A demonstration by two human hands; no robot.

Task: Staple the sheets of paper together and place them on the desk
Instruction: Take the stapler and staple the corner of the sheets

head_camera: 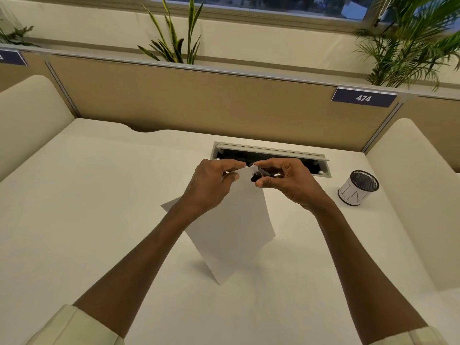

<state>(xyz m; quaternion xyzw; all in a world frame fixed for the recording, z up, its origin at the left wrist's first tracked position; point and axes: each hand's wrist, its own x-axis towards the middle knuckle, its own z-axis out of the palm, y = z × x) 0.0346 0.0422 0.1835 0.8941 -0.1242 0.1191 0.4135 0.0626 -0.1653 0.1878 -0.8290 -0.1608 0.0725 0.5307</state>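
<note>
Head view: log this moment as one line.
left hand: pinches sheets | right hand: stapler at top corner | sheets: off desk

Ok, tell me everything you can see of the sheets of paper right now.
The sheets of paper are plain white and blank, held above the desk, hanging down. The left hand pinches their top corner; the right hand holds a small black stapler at that corner. How many sheets cannot be told.
</note>
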